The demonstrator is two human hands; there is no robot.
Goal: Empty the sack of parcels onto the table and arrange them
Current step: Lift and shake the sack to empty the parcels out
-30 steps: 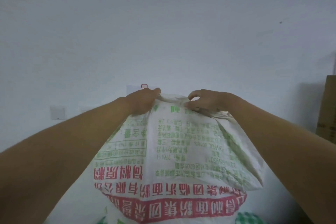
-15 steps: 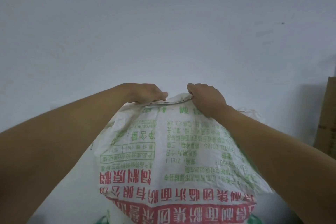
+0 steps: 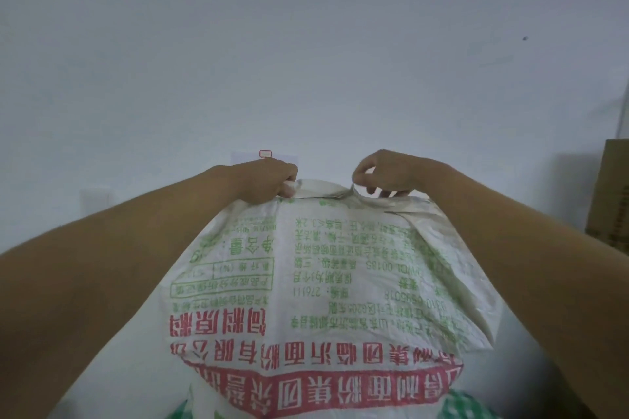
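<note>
A: Where does the sack [image 3: 306, 282] stand?

B: Held up in front of the person, print upside down, so it looks inverted with the closed end on top. The left hand [image 3: 265, 182] has its fingers curled tight round the left corner of that top edge. The right hand [image 3: 388, 172] pinches a fold of cloth at the right corner.

A: So each grip is clamped on the sack?

B: Yes, both of them, near each other along the one edge.

A: Any parcels out yet?

B: None show. The mouth and whatever lies below it are out of sight, apart from a bit of green check [image 3: 463, 405] at the bottom.

A: How should the emptying go?

B: I'd say lift straight up by both corners, level, and shake gently so the parcels slide out together. The right pinch looks the weaker hold; a fuller fistful would be safer. Woven sacking is slippery, and the cloth could tug loose.
</note>
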